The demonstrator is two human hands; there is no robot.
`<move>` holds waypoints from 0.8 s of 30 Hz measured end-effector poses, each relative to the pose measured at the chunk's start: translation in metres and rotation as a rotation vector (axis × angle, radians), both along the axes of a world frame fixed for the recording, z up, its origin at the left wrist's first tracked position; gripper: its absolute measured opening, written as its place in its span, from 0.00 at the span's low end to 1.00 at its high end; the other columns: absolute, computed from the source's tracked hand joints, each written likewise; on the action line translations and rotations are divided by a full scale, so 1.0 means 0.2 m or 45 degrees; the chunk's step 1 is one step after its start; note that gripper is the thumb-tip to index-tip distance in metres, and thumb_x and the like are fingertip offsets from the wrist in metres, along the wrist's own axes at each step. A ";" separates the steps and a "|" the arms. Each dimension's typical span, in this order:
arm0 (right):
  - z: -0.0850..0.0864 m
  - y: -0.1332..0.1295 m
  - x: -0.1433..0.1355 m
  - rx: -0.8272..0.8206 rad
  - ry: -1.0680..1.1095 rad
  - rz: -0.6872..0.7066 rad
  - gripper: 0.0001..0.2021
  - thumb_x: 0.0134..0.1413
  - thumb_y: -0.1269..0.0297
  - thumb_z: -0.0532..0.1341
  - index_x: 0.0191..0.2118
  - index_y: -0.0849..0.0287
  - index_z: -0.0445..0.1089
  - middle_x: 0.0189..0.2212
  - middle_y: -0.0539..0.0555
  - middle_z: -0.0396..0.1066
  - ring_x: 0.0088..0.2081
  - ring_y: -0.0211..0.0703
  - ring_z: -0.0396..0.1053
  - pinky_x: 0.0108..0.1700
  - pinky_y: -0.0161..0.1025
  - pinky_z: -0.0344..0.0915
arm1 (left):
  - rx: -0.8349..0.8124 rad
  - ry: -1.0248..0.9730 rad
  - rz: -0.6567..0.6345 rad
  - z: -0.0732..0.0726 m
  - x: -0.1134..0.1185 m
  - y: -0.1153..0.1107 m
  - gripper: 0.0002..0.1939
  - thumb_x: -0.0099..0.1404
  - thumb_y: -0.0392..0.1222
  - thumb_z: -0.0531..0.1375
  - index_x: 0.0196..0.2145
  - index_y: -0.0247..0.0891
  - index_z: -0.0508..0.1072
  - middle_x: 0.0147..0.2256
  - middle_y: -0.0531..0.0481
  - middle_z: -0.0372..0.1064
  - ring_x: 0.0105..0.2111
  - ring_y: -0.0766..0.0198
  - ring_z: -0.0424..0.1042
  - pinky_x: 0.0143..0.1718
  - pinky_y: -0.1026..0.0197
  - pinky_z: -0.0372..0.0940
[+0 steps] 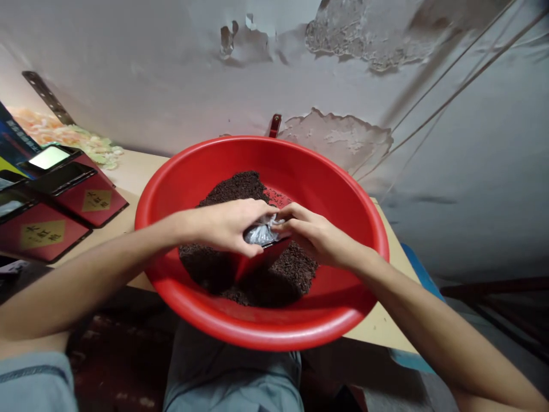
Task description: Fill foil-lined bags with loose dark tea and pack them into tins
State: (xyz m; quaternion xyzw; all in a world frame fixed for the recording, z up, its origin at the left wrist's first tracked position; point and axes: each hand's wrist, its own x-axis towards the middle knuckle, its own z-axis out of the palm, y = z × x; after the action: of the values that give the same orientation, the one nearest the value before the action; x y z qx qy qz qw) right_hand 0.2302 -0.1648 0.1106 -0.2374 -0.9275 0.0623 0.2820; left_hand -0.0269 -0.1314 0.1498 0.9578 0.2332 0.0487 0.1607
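A crumpled clear plastic bag (pixel 259 233) sticks out of the mouth of a red box (pixel 257 264) with a dark rim, like those at the left. My left hand (pixel 223 224) is closed around the box and the side of the bag, thumb toward me. With bent fingers, my right hand (pixel 313 233) pinches the bag's gathered top. Both hands are over a large red plastic basin (pixel 257 332). Loose dark dried leaves, looking like tea (pixel 295 277), lie in its bottom beneath them. What the bag contains is hidden.
Two red boxes with yellow diamond labels (pixel 40 234) lie open at the left of the tabletop (pixel 392 326). Behind them are pale artificial flowers (pixel 86 140). A peeling wall (pixel 171 74) stands behind the basin, with thin cords (pixel 450 91) hanging across at the right.
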 end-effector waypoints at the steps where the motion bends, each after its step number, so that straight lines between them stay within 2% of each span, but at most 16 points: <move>1: 0.00 -0.01 0.00 0.108 -0.066 -0.035 0.14 0.71 0.75 0.53 0.53 0.61 0.74 0.50 0.63 0.74 0.47 0.44 0.74 0.47 0.43 0.74 | -0.022 0.003 -0.019 0.01 -0.03 0.04 0.33 0.63 0.42 0.67 0.64 0.34 0.68 0.55 0.41 0.75 0.52 0.54 0.77 0.53 0.58 0.70; 4: 0.02 0.00 -0.01 0.351 -0.257 -0.095 0.16 0.73 0.74 0.52 0.53 0.62 0.76 0.48 0.64 0.76 0.45 0.48 0.71 0.47 0.46 0.72 | -0.018 -0.009 -0.094 0.02 -0.08 0.11 0.33 0.62 0.40 0.67 0.65 0.36 0.69 0.57 0.42 0.75 0.54 0.55 0.76 0.55 0.59 0.69; 6: 0.03 0.02 0.00 0.354 -0.309 -0.057 0.16 0.72 0.75 0.52 0.48 0.62 0.78 0.43 0.61 0.77 0.41 0.46 0.70 0.44 0.43 0.70 | 0.022 -0.016 -0.172 0.01 -0.08 0.10 0.31 0.63 0.39 0.67 0.63 0.37 0.71 0.59 0.41 0.74 0.57 0.54 0.74 0.59 0.57 0.67; 9: 0.05 0.06 0.00 0.247 -0.277 0.032 0.17 0.69 0.79 0.52 0.41 0.61 0.78 0.36 0.57 0.78 0.37 0.43 0.70 0.42 0.40 0.67 | 0.180 0.019 -0.217 0.02 -0.04 0.05 0.24 0.64 0.38 0.66 0.58 0.37 0.76 0.61 0.39 0.72 0.60 0.49 0.72 0.61 0.51 0.66; 11: 0.07 0.08 -0.01 0.128 -0.234 0.043 0.16 0.65 0.81 0.53 0.37 0.60 0.77 0.32 0.55 0.76 0.34 0.41 0.69 0.40 0.38 0.64 | 0.301 0.040 -0.221 0.03 0.01 0.01 0.15 0.66 0.38 0.65 0.50 0.36 0.81 0.57 0.38 0.75 0.57 0.47 0.73 0.59 0.49 0.66; 13: 0.11 0.09 -0.02 -0.057 -0.229 -0.052 0.12 0.61 0.81 0.56 0.32 0.59 0.73 0.29 0.52 0.73 0.31 0.38 0.67 0.36 0.36 0.60 | 0.369 0.034 -0.245 0.03 0.05 -0.01 0.09 0.68 0.39 0.64 0.43 0.35 0.82 0.50 0.38 0.78 0.51 0.49 0.76 0.54 0.51 0.68; 15: 0.16 0.09 -0.04 -0.259 -0.306 -0.244 0.08 0.56 0.78 0.62 0.31 0.59 0.69 0.28 0.49 0.72 0.28 0.36 0.64 0.33 0.35 0.56 | 0.390 0.006 -0.276 0.02 0.09 -0.01 0.08 0.70 0.39 0.63 0.41 0.35 0.82 0.44 0.40 0.80 0.44 0.53 0.77 0.48 0.53 0.69; 17: 0.22 0.11 -0.06 -0.415 -0.464 -0.458 0.09 0.53 0.75 0.67 0.33 0.58 0.66 0.28 0.48 0.72 0.28 0.35 0.63 0.31 0.34 0.54 | 0.396 -0.043 -0.286 0.01 0.10 0.01 0.08 0.71 0.39 0.62 0.42 0.35 0.81 0.42 0.42 0.81 0.41 0.54 0.78 0.46 0.53 0.68; 19: 0.28 0.15 -0.10 -0.532 -0.651 -0.588 0.13 0.50 0.71 0.72 0.34 0.57 0.67 0.30 0.48 0.73 0.29 0.36 0.65 0.30 0.34 0.55 | 0.376 -0.083 -0.284 -0.01 0.10 0.03 0.08 0.72 0.40 0.62 0.44 0.36 0.81 0.42 0.43 0.82 0.42 0.55 0.78 0.47 0.54 0.67; 21: 0.33 0.21 -0.14 -0.638 -0.827 -0.611 0.16 0.47 0.67 0.75 0.38 0.57 0.69 0.33 0.49 0.75 0.31 0.37 0.68 0.30 0.34 0.57 | 0.328 -0.100 -0.284 -0.02 0.10 0.05 0.09 0.73 0.41 0.62 0.45 0.37 0.81 0.43 0.44 0.82 0.43 0.56 0.78 0.49 0.54 0.67; 24: 0.32 0.34 -0.22 -0.714 -1.041 -0.540 0.32 0.38 0.64 0.80 0.51 0.58 0.70 0.36 0.51 0.77 0.32 0.42 0.73 0.29 0.35 0.62 | 0.246 -0.124 -0.315 -0.03 0.09 0.05 0.10 0.74 0.40 0.60 0.48 0.39 0.81 0.47 0.45 0.83 0.47 0.56 0.78 0.53 0.53 0.66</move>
State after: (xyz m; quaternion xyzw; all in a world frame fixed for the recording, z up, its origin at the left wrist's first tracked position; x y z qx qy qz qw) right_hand 0.1866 -0.0974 0.1749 -0.4905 -0.8412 0.1515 -0.1700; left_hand -0.0095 -0.1214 0.1438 0.9867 0.0997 0.0973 0.0837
